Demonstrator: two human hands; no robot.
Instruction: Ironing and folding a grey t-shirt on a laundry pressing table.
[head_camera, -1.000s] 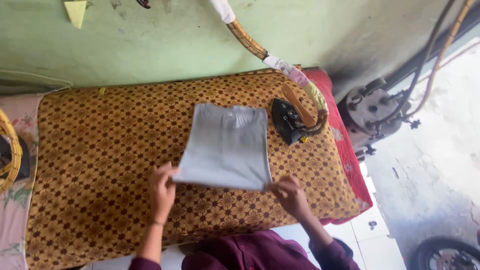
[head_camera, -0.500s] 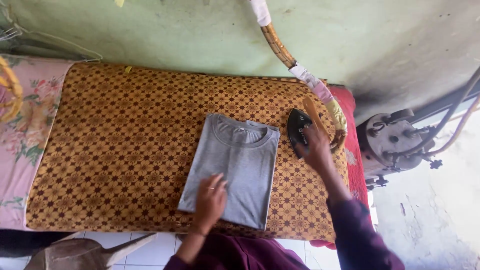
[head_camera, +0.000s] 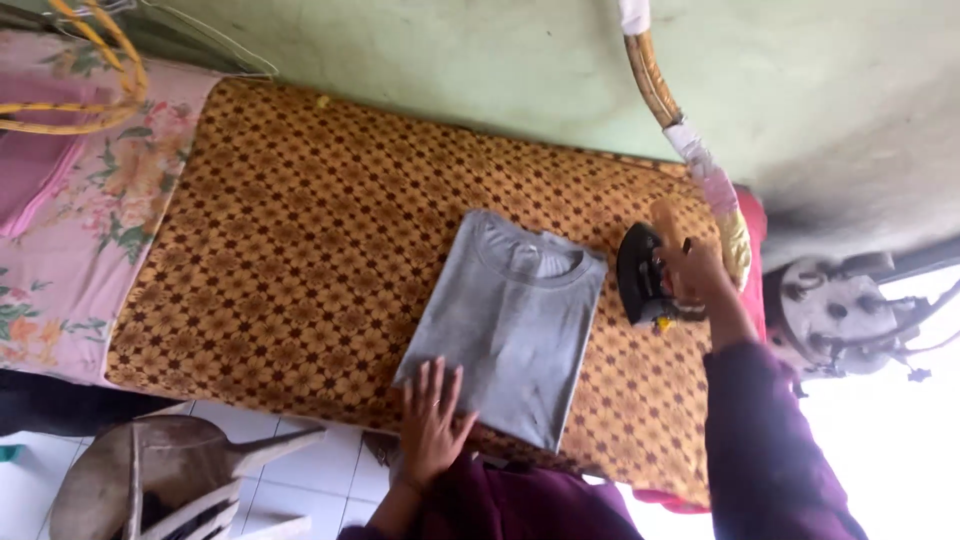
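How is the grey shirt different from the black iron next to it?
The grey shirt lies folded flat and looks soft; the black iron is smaller, hard and bulky. The left hand presses flat on the shirt's corner, while the right hand grips the iron's handle. Both rest on the brown patterned cloth.

1. No packages, signs or screens are seen in the head view.
2. No label can be made out on any item; the neckline detail is too small to tell.
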